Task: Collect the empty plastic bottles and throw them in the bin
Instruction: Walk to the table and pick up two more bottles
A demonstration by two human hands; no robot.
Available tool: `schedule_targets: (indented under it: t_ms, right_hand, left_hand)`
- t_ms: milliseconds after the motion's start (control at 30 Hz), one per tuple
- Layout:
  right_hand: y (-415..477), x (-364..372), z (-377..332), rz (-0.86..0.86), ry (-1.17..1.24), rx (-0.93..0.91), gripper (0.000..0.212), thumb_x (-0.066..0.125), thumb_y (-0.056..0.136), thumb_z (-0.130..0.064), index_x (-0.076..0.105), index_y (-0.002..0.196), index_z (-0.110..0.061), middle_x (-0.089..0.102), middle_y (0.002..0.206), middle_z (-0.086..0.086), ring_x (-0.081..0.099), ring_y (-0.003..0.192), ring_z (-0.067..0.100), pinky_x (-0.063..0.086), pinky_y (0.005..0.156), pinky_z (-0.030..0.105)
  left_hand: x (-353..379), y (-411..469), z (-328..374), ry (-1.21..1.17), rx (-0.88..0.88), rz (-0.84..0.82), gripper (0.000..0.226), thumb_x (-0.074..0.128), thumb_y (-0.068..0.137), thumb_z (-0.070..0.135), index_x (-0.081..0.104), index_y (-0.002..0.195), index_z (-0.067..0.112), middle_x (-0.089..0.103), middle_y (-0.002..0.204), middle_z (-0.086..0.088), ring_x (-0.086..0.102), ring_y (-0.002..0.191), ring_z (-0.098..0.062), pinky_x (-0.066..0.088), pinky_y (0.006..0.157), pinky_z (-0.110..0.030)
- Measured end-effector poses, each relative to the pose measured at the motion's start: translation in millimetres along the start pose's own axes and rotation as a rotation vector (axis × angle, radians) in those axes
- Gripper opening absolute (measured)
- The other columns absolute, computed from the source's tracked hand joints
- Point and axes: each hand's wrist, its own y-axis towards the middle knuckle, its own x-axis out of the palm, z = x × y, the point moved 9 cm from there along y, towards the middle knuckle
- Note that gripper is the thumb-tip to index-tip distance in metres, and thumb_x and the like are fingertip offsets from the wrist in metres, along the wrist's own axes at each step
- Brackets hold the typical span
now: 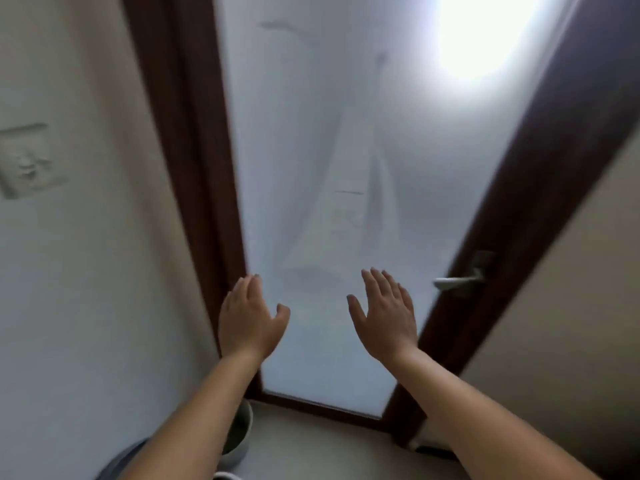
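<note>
Both my hands are raised in front of a door with a frosted glass panel [311,168]. My left hand [247,315] is open, fingers together, holding nothing, near the left side of the dark wooden frame. My right hand [384,311] is open too, fingers spread, palm toward the glass, empty. No plastic bottle is in view. A round grey container [239,441], possibly a bin, stands on the floor at the lower left, partly hidden behind my left forearm.
A silver lever handle [457,280] sticks out from the right side of the dark brown door frame [519,202]. A white wall with a switch plate [29,161] is on the left. Another wall closes in on the right. Pale floor lies below the door.
</note>
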Motion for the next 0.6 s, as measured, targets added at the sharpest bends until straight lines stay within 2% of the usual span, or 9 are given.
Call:
schedule_targets:
  t_ms: [100,233,333,600]
  right_hand:
    - [-40.0,-63.9,53.9,0.108,-0.074,0.131,0.07,0.018,0.087,-0.055,0.029,0.146,-0.017,0.03,0.155,0.004,0.019,0.145,0.021,0.011,0.117,0.038]
    - [-111.9,-152.7,135.1,0.222,-0.135,0.345,0.077,0.013,0.085,-0.057,0.017,0.15,-0.016,0.022,0.158,0.005,0.015,0.146,0.021,0.01,0.117,0.036]
    - [-176.2,-220.4,190.1,0.302,-0.186,0.48,0.068,0.024,0.094,-0.052,0.011,0.151,-0.016,0.017,0.159,0.005,0.011,0.146,0.021,0.009,0.117,0.037]
    - [-421.7,-375.1,293.2,0.509,-0.361,0.8,0.064,0.026,0.095,-0.051,0.017,0.15,-0.019,0.023,0.157,0.002,0.015,0.146,0.021,0.012,0.117,0.038]
  left_hand:
    - [5.6,-20.2,77.9,-0.047,0.164,-0.033,0.072,0.052,0.084,0.036,0.033,0.145,0.003,0.034,0.153,-0.015,0.027,0.143,-0.028,0.022,0.117,-0.04]
    - [13.9,-69.2,201.4,-0.136,0.419,-0.085,0.071,0.054,0.085,0.036,0.035,0.144,0.002,0.037,0.151,-0.016,0.03,0.142,-0.029,0.023,0.117,-0.039]
    - [16.3,-125.8,292.5,-0.192,0.586,-0.137,0.072,0.053,0.087,0.039,0.031,0.147,0.007,0.033,0.155,-0.01,0.027,0.144,-0.024,0.022,0.118,-0.036]
    - [27.0,-368.4,484.0,-0.297,0.938,-0.318,0.068,0.047,0.089,0.039,0.027,0.148,0.013,0.031,0.155,-0.004,0.032,0.14,-0.023,0.029,0.114,-0.037]
